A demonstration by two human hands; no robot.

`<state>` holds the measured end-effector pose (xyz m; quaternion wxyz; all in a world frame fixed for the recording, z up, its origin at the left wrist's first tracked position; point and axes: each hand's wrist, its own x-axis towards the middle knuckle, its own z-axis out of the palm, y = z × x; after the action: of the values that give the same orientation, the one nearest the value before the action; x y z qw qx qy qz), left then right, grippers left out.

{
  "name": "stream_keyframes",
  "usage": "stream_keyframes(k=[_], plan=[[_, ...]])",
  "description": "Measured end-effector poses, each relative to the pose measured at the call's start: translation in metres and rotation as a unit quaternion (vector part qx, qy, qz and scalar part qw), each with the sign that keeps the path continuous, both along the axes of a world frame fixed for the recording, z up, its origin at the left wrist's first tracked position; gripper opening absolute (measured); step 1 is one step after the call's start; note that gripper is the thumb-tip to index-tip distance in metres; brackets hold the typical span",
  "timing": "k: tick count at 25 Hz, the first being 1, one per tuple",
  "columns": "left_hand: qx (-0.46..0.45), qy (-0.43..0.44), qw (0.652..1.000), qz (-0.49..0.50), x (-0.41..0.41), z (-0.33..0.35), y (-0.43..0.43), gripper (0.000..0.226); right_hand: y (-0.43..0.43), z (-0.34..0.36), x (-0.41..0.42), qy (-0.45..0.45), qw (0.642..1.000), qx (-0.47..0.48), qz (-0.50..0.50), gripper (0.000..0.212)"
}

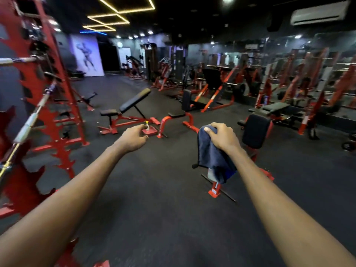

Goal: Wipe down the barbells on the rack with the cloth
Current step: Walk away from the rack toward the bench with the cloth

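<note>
My right hand grips the cloth. My left hand is loosely curled and holds nothing. The barbells lie on the rack, well apart to my left. I'd say I'm approaching, so next I turn left and lay the cloth on a bar.

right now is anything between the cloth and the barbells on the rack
Nothing fixed. The cloth hangs from the right hand; the barbells sit on the rack far to the left. Only the empty left hand and bare floor lie between.
</note>
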<state>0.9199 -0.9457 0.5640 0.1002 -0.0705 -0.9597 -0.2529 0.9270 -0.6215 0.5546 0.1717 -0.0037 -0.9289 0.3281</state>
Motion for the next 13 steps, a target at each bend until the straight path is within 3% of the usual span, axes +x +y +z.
stream_keyframes(k=[13], plan=[[0.006, 0.032, 0.997, 0.064, -0.210, 0.025, -0.036, 0.048, -0.059, 0.038, -0.259, 0.039, 0.994, -0.007, 0.098, 0.026]])
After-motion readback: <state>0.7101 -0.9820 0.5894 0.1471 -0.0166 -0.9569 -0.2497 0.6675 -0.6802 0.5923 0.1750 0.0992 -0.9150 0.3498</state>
